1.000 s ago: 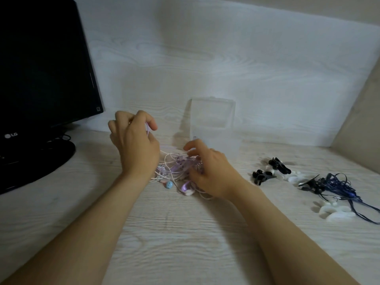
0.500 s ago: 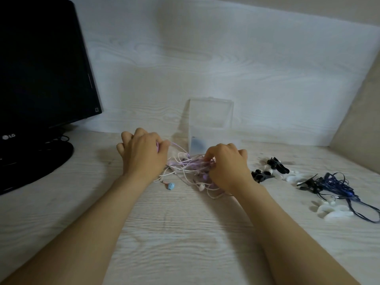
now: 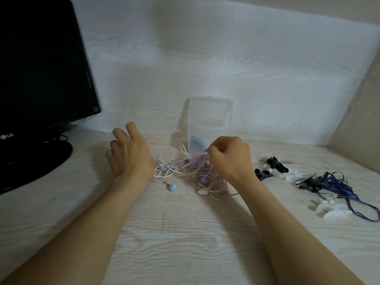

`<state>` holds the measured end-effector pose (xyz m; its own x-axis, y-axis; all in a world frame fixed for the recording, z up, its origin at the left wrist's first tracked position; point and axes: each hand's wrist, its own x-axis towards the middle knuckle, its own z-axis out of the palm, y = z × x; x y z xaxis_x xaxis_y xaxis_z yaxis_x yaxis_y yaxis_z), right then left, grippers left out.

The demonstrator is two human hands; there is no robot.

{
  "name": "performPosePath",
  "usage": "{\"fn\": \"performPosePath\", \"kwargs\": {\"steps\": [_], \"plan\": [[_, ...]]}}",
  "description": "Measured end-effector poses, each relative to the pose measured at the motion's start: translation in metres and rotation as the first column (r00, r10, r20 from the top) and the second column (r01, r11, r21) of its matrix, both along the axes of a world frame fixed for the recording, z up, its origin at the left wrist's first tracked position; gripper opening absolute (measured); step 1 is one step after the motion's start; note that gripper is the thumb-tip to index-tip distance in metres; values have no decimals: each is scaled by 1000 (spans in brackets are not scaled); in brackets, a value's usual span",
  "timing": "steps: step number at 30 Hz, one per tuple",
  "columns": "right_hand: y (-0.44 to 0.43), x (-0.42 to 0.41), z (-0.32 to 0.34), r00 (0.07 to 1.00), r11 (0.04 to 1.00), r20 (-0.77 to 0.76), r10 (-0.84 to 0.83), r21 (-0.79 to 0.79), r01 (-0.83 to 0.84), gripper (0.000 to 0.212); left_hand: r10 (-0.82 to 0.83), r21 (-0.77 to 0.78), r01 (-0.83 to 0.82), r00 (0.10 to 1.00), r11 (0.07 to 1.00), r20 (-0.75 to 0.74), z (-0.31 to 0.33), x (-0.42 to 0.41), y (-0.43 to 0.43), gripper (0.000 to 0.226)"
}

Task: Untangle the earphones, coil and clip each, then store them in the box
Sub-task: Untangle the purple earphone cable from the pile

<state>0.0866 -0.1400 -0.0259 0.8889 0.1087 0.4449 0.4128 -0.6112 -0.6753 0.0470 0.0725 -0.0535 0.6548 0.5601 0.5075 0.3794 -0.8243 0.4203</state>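
The right grip [image 3: 230, 159] is curled into a fist, pinching pale cords at the top of the tangled earphones [image 3: 191, 171], a pink, purple and white knot lying on the tabletop [image 3: 185, 233] between both hands. The left grip [image 3: 129, 155] is loose with fingers spread at the knot's left end. Just behind the knot stands the clear box [image 3: 205, 132], lid raised; a bluish shape shows through its wall, too blurred to name. Dark blue earphones [image 3: 333, 182] lie well apart to the right, among black clips [image 3: 275, 163] and white clips [image 3: 333, 210].
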Motion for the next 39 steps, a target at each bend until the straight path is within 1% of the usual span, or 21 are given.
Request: {"fn": "performPosePath", "kwargs": {"steps": [1,4,7,11,12,14,15,16,19,20,22,25,26,28,30,31,33,35,37,38,39], "plan": [[-1,0,1,1000,999,-10,8,50,-8,21,15,25,-14,999,1000,-37,0,0,1,68],[-4,0,4,999,987,-26,35,155,-31,19,15,85,-10,998,996,-64,3,-1,-1,39],[-5,0,5,996,974,-68,63,222,-46,19,-85,119,89,996,989,-39,4,-3,-6,40],[-4,1,7,986,935,-94,139,342,-100,20,-258,204,233,961,951,103,6,-1,-9,23],[-3,1,8,983,922,-85,165,367,-123,21,-296,214,266,947,940,126,5,0,-10,29],[-2,1,9,978,904,-68,198,399,-155,21,-402,211,370,907,905,131,6,-1,-14,49],[-2,0,10,976,895,-56,211,412,-169,21,-455,191,426,879,884,144,6,0,-16,56],[-2,0,10,973,883,-43,226,430,-186,22,-503,160,480,848,863,167,7,0,-17,57],[-2,1,10,967,853,-11,254,474,-219,31,-597,49,608,758,792,263,9,-1,-19,32],[-2,1,10,966,847,2,258,481,-227,35,-601,-16,629,750,777,277,12,-3,-20,34],[-2,1,9,964,836,35,263,491,-246,41,-609,-138,661,740,738,286,17,-5,-23,46],[-2,2,8,968,824,81,238,511,-246,44,-640,-285,722,691,630,337,21,-8,-24,50],[-2,4,7,972,832,100,211,504,-232,44,-650,-336,740,673,583,355,23,-9,-24,50],[-3,8,4,982,883,153,108,440,-165,44,-666,-410,762,643,502,379,26,-11,-27,58],[-4,9,1,977,931,212,-34,363,-47,42,-661,-444,777,621,446,421,29,-10,-26,63],[-5,9,1,967,937,235,-97,349,9,42,-646,-441,784,614,436,454,29,-9,-25,60],[-6,9,3,952,916,243,-185,394,77,42,-579,-410,786,618,463,532,26,-5,-22,42],[-8,9,7,956,869,198,-215,485,95,44,-456,-369,725,666,582,590,22,-1,-19,27],[-9,8,12,979,799,137,-148,600,37,45,-348,-324,631,705,705,618,21,1,-16,27],[-8,6,13,986,769,127,-104,639,-1,44,-297,-335,593,721,733,626,22,3,-15,32],[-8,5,14,988,758,134,-70,651,-35,43,-246,-383,574,733,724,634,23,4,-13,38]]}}
